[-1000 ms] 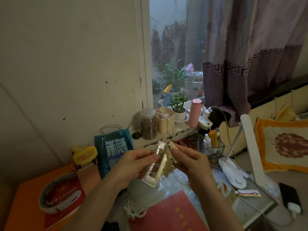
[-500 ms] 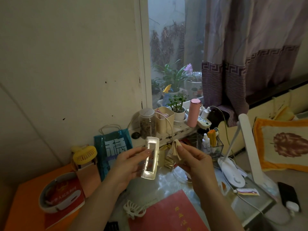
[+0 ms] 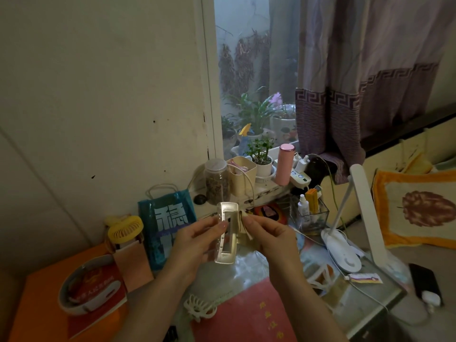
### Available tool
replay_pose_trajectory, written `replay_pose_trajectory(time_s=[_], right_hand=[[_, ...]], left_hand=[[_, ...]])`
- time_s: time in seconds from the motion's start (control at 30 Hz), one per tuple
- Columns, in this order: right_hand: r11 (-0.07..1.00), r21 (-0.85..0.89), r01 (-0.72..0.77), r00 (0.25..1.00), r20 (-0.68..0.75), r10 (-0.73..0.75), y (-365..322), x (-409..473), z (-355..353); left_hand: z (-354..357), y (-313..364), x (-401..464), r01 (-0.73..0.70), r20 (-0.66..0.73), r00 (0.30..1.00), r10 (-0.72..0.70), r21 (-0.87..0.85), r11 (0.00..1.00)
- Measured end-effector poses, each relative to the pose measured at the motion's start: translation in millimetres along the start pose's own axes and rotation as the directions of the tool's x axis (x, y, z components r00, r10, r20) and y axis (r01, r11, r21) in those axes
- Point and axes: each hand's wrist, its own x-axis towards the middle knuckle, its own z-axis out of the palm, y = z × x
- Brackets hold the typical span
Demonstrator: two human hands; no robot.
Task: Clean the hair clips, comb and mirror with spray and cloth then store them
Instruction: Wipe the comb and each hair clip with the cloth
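Holding rectangular hair clip (image 3: pixel 227 234) upright in front of chest, above worktop (image 3: pixel 249 270), long axis near vertical w/ slight tilt, top end leaning a little left. Gripped at left long edge by left hand (image 3: pixel 197 239): thumb and fingers (image 3: pixel 222 225) pinching the frame about mid-height, lower end poking out below. Right hand (image 3: pixel 269 236) just beside clip on its right, fingers pinching a small pale cloth (image 3: pixel 243 224) bunched against clip's right edge; cloth touching or nearly touching, exact contact hard to tell. Right hand thus nearer the unwiped side; wipe stroke likely to run along the long axis, top to bottom – judgement only.

Clip appearance: pale cream/champagne, glossy, open rectangular centre, row of small dots along left rail. No visible grime at this res.

Second item, white claw clip (image 3: pixel 198 308), lying on worktop below and left of hands, well apart from them, beside red booklet (image 3: pixel 244 314). Comb, mirror: not identified w/ certainty. Small spray bottle (image 3: pixel 303 206) standing in clear box (image 3: pixel 320 219) to right rear, near lamp base (image 3: pixel 341 253).

Stage est.: wiping first clip; storing not yet done.
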Motion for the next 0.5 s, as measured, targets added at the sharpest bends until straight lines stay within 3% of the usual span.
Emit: replay_pose_trajectory(time_s=[0.2,0.5], right_hand=[[0.997,-0.073,0.003,0.999,-0.049,-0.007,-0.2,0.7,1.6],[0.999,-0.045,0.02,0.994,-0.111,-0.025,2.0,0.8,5.2]], left_hand=[[2.3,-2.4,-2.3,-0.036,0.012,0.999,0.036,0.025,0.999],[6.2,-6.6,-2.6,-0.135,-0.036,0.99,0.139,0.095,0.986]])
